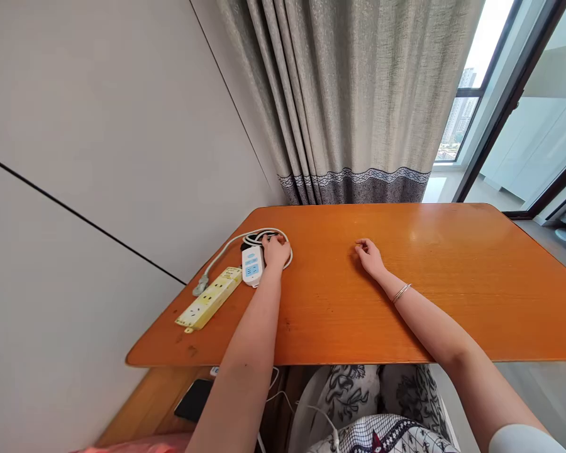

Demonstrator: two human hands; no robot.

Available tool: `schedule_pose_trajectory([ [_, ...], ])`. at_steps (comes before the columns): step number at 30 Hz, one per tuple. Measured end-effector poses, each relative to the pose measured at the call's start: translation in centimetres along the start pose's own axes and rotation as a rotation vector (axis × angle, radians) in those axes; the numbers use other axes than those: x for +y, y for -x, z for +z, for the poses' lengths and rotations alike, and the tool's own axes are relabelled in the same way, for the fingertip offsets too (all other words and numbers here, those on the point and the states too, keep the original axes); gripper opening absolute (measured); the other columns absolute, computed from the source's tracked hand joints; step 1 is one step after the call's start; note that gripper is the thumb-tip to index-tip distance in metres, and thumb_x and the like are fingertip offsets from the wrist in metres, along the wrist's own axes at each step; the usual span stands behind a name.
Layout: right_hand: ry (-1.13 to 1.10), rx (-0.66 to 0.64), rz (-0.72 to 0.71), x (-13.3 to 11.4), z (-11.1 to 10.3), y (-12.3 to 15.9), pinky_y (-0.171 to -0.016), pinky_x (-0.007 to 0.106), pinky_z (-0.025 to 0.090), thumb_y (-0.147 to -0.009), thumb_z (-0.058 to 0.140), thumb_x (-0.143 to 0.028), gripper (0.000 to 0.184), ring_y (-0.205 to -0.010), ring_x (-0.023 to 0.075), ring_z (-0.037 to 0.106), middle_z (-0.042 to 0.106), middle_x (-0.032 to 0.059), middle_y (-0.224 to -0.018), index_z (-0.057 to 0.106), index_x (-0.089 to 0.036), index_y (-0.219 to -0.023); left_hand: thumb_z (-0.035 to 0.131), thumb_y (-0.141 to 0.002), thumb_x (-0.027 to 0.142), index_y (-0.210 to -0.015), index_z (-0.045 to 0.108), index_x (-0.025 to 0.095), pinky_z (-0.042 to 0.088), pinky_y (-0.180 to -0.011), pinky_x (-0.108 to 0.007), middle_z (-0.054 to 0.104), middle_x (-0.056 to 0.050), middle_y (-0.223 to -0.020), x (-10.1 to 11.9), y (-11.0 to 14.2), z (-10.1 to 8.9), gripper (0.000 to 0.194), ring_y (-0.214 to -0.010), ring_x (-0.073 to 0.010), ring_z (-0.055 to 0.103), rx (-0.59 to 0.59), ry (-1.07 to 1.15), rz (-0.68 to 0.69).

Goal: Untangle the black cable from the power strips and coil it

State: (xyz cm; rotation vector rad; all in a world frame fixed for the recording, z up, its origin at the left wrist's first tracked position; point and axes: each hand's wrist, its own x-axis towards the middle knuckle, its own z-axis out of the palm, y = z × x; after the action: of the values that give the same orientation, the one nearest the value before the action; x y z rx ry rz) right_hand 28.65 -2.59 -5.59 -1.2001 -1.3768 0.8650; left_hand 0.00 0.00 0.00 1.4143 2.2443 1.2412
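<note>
My left hand (275,250) is at the far left of the orange tabletop, its fingers bent around part of a coiled white cable (287,236). Some of its fingertips are hidden by the hand. Touching or nearly touching that hand is a white power strip (252,267) with blue socket faces. A longer, yellowed power strip (209,298) lies to its left, and a grey-white plug (200,286) rests beside it. Something black (246,244) shows under the coil. My right hand (370,257) rests near the table's middle, fingers loosely curled and slightly apart, with nothing in it.
The wooden table (330,314) meets a pale wall (99,157) on the left. A grey curtain (368,113) hangs behind it. Below the front edge are a black phone-like slab (193,400) and a thin white cord (283,394). A glass door frame (504,113) stands at right.
</note>
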Motion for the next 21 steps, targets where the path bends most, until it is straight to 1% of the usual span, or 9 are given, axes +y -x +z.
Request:
schedule_pose_trajectory([
  [2,0.007,-0.003,0.001,0.0,0.1,0.0,-0.081,0.033,0.047,-0.078,0.055,-0.041,0.028,-0.077,0.0162,0.054,0.061,0.0006,-0.088,0.062,-0.023,-0.098,0.058,-0.074,0.007,-0.088,0.064,0.013,0.037,-0.115,-0.051,0.038,-0.025,-0.151,-0.5,0.0,0.0,0.016,-0.135,-0.0392,0.048,-0.025,-0.024,-0.005],
  [4,0.012,-0.006,0.002,-0.1,0.1,0.0,-0.081,0.033,0.047,-0.078,0.055,-0.04,0.027,-0.077,0.0161,0.055,0.061,0.0007,-0.088,0.062,-0.023,-0.098,0.056,-0.075,0.006,-0.092,0.065,0.013,0.032,-0.119,-0.046,0.039,-0.021,-0.153,-0.7,0.0,0.0,0.02,-0.141,-0.036,0.042,-0.033,-0.041,0.011],
  [6,0.012,-0.01,0.006,-0.2,0.1,0.1,-0.08,0.033,0.047,-0.078,0.055,-0.039,0.026,-0.077,0.016,0.055,0.062,0.0005,-0.088,0.062,-0.023,-0.097,0.053,-0.076,0.005,-0.097,0.066,0.012,0.028,-0.122,-0.042,0.043,-0.02,-0.152,-0.7,0.2,-0.1,0.025,-0.144,-0.0329,0.039,-0.035,-0.054,0.028],
  [8,0.005,-0.017,0.016,-0.5,0.1,0.2,-0.08,0.033,0.046,-0.077,0.056,-0.039,0.026,-0.076,0.0159,0.055,0.061,0.0001,-0.087,0.062,-0.023,-0.096,0.051,-0.078,0.005,-0.101,0.067,0.011,0.028,-0.122,-0.04,0.048,-0.019,-0.149,-0.7,0.4,-0.4,0.029,-0.143,-0.0313,0.04,-0.037,-0.066,0.045],
  [13,-0.05,-0.03,0.051,-1.2,0.0,0.7,-0.081,0.034,0.046,-0.076,0.058,-0.038,0.024,-0.075,0.0161,0.054,0.062,-0.0001,-0.086,0.063,-0.023,-0.094,0.048,-0.083,0.01,-0.101,0.071,0.011,0.034,-0.118,-0.042,0.059,-0.017,-0.141,0.0,1.1,-1.2,0.029,-0.135,-0.032,0.051,-0.016,-0.068,0.091],
  [17,-0.139,-0.044,0.083,-2.1,0.3,1.1,-0.081,0.033,0.047,-0.076,0.059,-0.039,0.025,-0.078,0.016,0.056,0.065,0.0013,-0.09,0.064,-0.022,-0.095,0.047,-0.089,0.02,-0.099,0.074,0.013,0.04,-0.115,-0.039,0.063,-0.014,-0.137,1.9,2.6,-1.1,0.029,-0.131,-0.029,0.055,0.013,-0.027,0.148],
  [19,-0.195,-0.063,0.104,-2.8,0.5,1.3,-0.078,0.031,0.049,-0.077,0.06,-0.043,0.029,-0.08,0.0161,0.058,0.067,0.0024,-0.094,0.065,-0.023,-0.097,0.05,-0.089,0.022,-0.099,0.075,0.015,0.046,-0.109,-0.036,0.066,-0.012,-0.134,3.4,4.2,-0.5,0.028,-0.125,-0.0267,0.06,0.013,0.057,0.204],
  [21,-0.256,-0.09,0.127,-3.5,0.6,1.5,-0.076,0.031,0.05,-0.079,0.061,-0.048,0.033,-0.081,0.0164,0.061,0.069,0.0036,-0.099,0.066,-0.023,-0.1,0.053,-0.086,0.02,-0.097,0.076,0.016,0.05,-0.105,-0.034,0.066,-0.011,-0.133,5.2,6.4,0.3,0.026,-0.118,-0.0245,0.064,-0.027,0.18,0.295],
])
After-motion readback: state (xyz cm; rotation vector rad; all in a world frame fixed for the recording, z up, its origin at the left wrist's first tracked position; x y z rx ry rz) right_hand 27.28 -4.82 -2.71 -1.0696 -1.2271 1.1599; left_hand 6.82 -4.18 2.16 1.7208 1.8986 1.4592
